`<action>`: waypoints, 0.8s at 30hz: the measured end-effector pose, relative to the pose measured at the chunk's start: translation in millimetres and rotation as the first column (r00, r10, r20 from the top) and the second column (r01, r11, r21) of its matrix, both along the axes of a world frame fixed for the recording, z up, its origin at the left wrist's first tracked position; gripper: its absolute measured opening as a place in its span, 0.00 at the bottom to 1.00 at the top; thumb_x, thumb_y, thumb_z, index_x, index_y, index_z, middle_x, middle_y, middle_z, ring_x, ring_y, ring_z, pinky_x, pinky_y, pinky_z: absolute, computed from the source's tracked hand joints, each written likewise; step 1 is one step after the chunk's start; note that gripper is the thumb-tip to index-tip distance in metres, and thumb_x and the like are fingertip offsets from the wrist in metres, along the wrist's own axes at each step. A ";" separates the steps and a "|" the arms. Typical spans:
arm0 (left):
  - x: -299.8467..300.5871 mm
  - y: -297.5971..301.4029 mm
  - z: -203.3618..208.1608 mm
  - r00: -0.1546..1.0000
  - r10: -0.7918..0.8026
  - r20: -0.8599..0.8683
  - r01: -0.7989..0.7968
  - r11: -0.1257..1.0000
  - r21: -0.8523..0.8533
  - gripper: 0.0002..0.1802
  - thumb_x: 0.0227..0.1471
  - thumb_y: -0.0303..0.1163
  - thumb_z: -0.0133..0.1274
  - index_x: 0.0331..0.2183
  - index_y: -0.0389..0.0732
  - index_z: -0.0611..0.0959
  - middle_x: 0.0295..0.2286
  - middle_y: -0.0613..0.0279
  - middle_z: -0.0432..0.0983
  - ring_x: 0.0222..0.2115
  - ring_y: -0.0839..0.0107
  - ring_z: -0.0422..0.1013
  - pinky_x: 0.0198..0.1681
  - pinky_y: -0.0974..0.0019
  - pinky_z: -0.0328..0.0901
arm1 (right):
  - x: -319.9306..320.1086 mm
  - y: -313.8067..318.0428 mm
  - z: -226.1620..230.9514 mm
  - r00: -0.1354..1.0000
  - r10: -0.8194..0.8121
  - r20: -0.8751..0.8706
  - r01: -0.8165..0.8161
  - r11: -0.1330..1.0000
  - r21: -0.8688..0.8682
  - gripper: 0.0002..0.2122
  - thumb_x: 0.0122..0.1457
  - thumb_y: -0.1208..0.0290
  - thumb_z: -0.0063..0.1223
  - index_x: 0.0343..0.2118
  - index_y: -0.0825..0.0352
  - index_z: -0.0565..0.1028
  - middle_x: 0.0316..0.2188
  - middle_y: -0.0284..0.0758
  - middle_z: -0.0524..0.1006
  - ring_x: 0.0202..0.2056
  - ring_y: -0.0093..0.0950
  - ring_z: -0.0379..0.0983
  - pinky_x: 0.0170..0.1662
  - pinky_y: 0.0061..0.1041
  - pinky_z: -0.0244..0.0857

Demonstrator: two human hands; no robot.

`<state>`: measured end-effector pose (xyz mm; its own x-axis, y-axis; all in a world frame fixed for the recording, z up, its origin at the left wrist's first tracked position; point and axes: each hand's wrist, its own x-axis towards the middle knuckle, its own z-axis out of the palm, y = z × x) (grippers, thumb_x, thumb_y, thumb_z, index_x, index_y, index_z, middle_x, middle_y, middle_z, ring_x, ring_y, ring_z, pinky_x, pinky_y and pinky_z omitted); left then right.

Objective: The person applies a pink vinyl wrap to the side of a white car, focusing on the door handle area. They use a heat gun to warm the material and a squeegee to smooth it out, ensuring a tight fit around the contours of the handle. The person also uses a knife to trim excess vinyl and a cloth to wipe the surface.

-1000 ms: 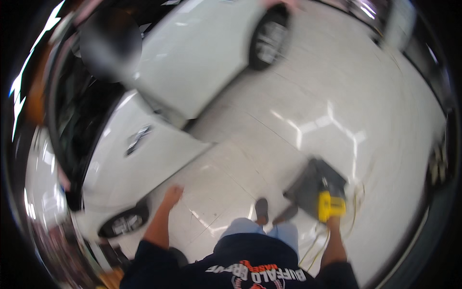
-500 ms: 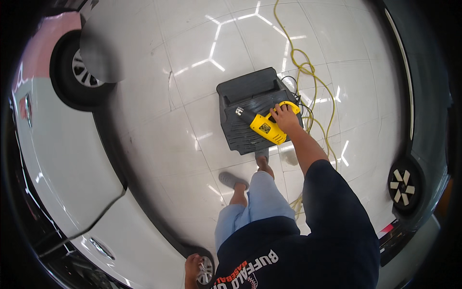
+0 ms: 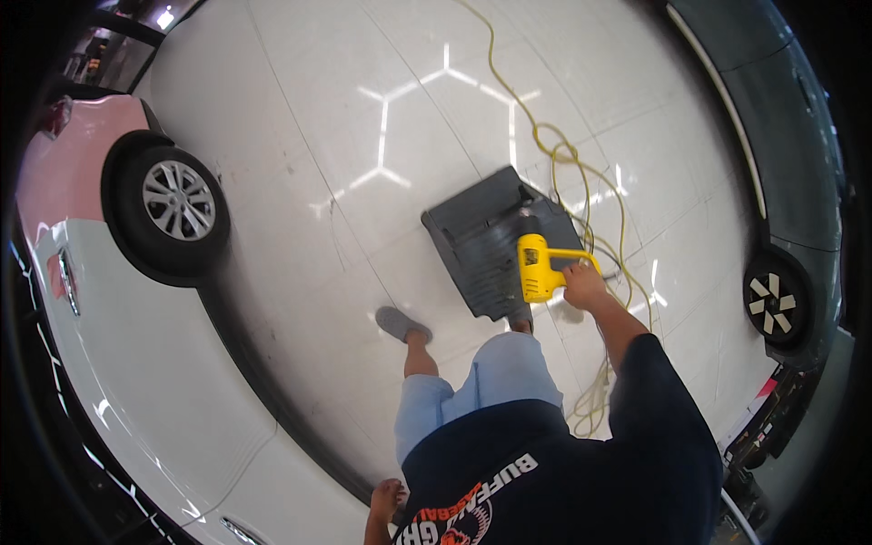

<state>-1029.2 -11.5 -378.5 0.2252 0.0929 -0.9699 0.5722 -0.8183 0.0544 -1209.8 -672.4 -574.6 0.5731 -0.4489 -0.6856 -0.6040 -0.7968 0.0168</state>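
My right hand (image 3: pixel 584 285) is wrapped round the handle of a yellow heat gun (image 3: pixel 536 268) with a black front and a metal nozzle. The gun is over the right side of a dark grey plastic tray-like stand (image 3: pixel 486 245) with a ribbed top, its nozzle toward the far edge. Whether it touches the stand I cannot tell. Low at my left side hangs my left hand (image 3: pixel 388 496), beside the white car door. Its fingers are loosely bent and nothing shows in them.
A pink-and-white car (image 3: pixel 163 381) stands along the left, its wheel (image 3: pixel 179 202) at the upper left. On the right is a dark grey-green car (image 3: pixel 777 154). A yellow cord (image 3: pixel 620 227) lies looped on the glossy tiled floor, right of the stand.
The heat gun has swung round in my right hand; its nozzle now points away from me rather than to the left. My left foot has moved out to the left. The view has shifted.
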 end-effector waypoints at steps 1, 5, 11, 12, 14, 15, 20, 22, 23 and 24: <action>21.9 13.2 -12.9 1.000 -0.022 -0.008 0.021 0.999 -0.035 0.17 0.59 0.40 0.51 0.42 0.36 0.79 0.31 0.58 0.79 0.30 0.70 0.76 0.33 0.67 0.70 | 2.4 10.3 26.7 0.988 -0.136 0.078 0.134 0.991 0.023 0.19 0.53 0.64 0.54 0.48 0.66 0.73 0.44 0.42 0.77 0.49 0.41 0.73 0.52 0.42 0.65; 157.1 92.8 -94.0 0.831 -0.448 0.330 0.517 0.842 -0.157 0.13 0.59 0.35 0.49 0.39 0.35 0.80 0.28 0.57 0.78 0.26 0.68 0.74 0.29 0.65 0.68 | 7.8 27.9 118.9 0.759 -0.625 0.185 0.639 0.769 -0.025 0.20 0.56 0.60 0.53 0.47 0.68 0.73 0.40 0.52 0.78 0.45 0.52 0.74 0.48 0.45 0.67; 322.0 24.1 -55.8 0.807 0.389 0.444 -0.260 0.910 -0.325 0.18 0.59 0.38 0.51 0.44 0.33 0.78 0.30 0.58 0.77 0.27 0.72 0.74 0.28 0.70 0.67 | -51.7 2.6 213.7 0.486 -0.745 0.456 0.802 0.588 0.105 0.19 0.64 0.57 0.43 0.36 0.73 0.74 0.23 0.39 0.75 0.27 0.33 0.75 0.30 0.37 0.66; 337.7 22.1 -48.6 0.794 0.369 0.483 -0.236 0.919 -0.314 0.19 0.59 0.39 0.51 0.45 0.34 0.78 0.31 0.58 0.77 0.27 0.72 0.74 0.28 0.70 0.67 | -36.5 11.2 240.9 0.367 -0.860 0.353 0.849 0.465 0.251 0.20 0.65 0.58 0.40 0.38 0.75 0.73 0.28 0.50 0.77 0.30 0.43 0.76 0.33 0.43 0.68; 359.8 8.5 -49.1 0.828 0.342 0.444 -0.226 0.928 -0.295 0.20 0.58 0.41 0.52 0.44 0.34 0.79 0.33 0.55 0.78 0.30 0.68 0.76 0.32 0.66 0.69 | -48.5 25.8 269.3 0.651 -0.529 0.545 0.647 0.761 -0.034 0.16 0.63 0.60 0.44 0.32 0.72 0.71 0.23 0.43 0.74 0.20 0.34 0.74 0.24 0.36 0.68; 364.2 7.6 -46.0 0.836 0.339 0.431 -0.231 0.931 -0.284 0.21 0.57 0.42 0.53 0.44 0.34 0.79 0.34 0.53 0.79 0.32 0.65 0.76 0.33 0.65 0.70 | -39.6 25.4 273.8 0.558 -0.636 0.534 0.739 0.673 0.029 0.15 0.63 0.61 0.45 0.31 0.72 0.71 0.23 0.43 0.74 0.21 0.33 0.74 0.24 0.36 0.68; 369.7 11.4 -82.7 0.828 -0.229 0.512 0.326 0.939 -0.108 0.24 0.56 0.49 0.53 0.41 0.35 0.82 0.41 0.46 0.79 0.43 0.51 0.74 0.48 0.55 0.68 | 91.8 50.2 333.5 0.500 -0.695 0.517 0.728 0.660 0.182 0.14 0.65 0.63 0.45 0.35 0.73 0.71 0.24 0.40 0.74 0.21 0.30 0.73 0.24 0.32 0.68; 385.5 -4.2 -92.2 0.803 -0.297 0.516 0.393 0.916 -0.083 0.26 0.56 0.51 0.52 0.41 0.36 0.82 0.43 0.45 0.78 0.46 0.49 0.73 0.51 0.54 0.66 | 157.0 37.1 333.8 0.525 -0.676 0.518 0.604 0.724 0.333 0.15 0.66 0.62 0.44 0.39 0.73 0.71 0.24 0.40 0.75 0.18 0.29 0.72 0.21 0.30 0.68; 400.5 -16.8 -94.4 0.797 -0.297 0.525 0.389 0.918 -0.072 0.26 0.56 0.51 0.52 0.42 0.36 0.82 0.43 0.45 0.78 0.46 0.49 0.73 0.51 0.54 0.66 | 207.4 48.8 354.8 0.431 -0.808 0.401 0.542 0.587 0.601 0.15 0.66 0.62 0.44 0.41 0.72 0.71 0.24 0.40 0.75 0.19 0.29 0.73 0.22 0.29 0.70; 410.4 -27.3 -93.6 0.801 -0.283 0.528 0.370 0.927 -0.063 0.27 0.56 0.52 0.52 0.42 0.36 0.82 0.43 0.45 0.78 0.47 0.49 0.72 0.52 0.54 0.66 | 266.5 54.1 384.0 0.493 -0.813 0.310 0.503 0.558 0.660 0.15 0.67 0.61 0.43 0.41 0.71 0.71 0.24 0.40 0.75 0.19 0.30 0.73 0.23 0.29 0.71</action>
